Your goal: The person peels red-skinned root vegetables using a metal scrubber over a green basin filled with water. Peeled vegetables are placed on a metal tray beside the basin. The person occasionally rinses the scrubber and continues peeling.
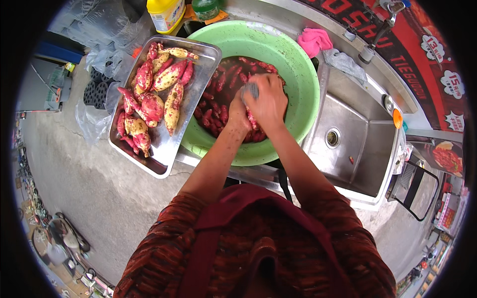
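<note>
A large green plastic basin [298,93] holds murky water and many red-skinned sweet potatoes [223,113]. Over the water, both my hands are close together. My right hand [271,98], blurred, grips a grey scouring pad [250,92]. Just left of it, my left hand [239,111] is around a red sweet potato [252,118], which is mostly hidden between the two hands. To the left, a steel tray [197,80] rests tilted against the basin rim. On it lie several sweet potatoes [152,106] with patches of pale, peeled-looking flesh.
Right of the basin is a steel sink [339,164] with a drain and a small scrap. A pink cloth [315,41] and a grey cloth [344,65] lie behind, near the faucet [380,33]. A yellow bottle [166,16] and a green container [205,9] stand at the back left.
</note>
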Available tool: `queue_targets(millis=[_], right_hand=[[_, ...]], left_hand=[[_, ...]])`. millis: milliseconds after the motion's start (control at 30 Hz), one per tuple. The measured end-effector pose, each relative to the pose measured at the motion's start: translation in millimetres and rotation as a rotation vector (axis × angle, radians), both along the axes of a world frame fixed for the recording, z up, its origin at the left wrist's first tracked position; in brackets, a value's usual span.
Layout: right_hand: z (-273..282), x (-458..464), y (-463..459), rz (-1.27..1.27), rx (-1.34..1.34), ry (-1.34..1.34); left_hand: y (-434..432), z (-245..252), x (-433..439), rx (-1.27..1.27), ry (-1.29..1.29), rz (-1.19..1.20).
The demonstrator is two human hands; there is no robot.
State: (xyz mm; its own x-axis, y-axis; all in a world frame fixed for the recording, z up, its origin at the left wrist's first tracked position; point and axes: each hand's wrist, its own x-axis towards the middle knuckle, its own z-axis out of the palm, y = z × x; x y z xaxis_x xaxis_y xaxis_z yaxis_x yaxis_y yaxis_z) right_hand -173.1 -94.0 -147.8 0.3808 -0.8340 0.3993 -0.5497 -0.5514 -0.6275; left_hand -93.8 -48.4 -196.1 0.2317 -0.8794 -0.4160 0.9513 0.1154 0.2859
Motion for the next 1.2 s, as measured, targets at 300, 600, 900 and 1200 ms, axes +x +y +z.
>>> queue_targets(millis=[300,600,900,1200], right_hand=[[31.1,1.2,-60.2,-0.257,0.364,0.169],[10.0,21.6,-54.5,-0.157,0.150,0.322],[43.2,9.5,-12.1,-0.064,0.443,-0.088],[-21.9,-9.6,-87.9,-0.093,0.924,-0.439]], left_hand=[[18.0,-18.8,22.2,0.035,0.074,-0.258],[6.5,14.8,-0.5,0.226,-0.268,-0.210],[13.2,21.6,25.4,0.153,-0.898,0.228],[25.4,54.4,24.4,-0.003,-0.640,0.065]])
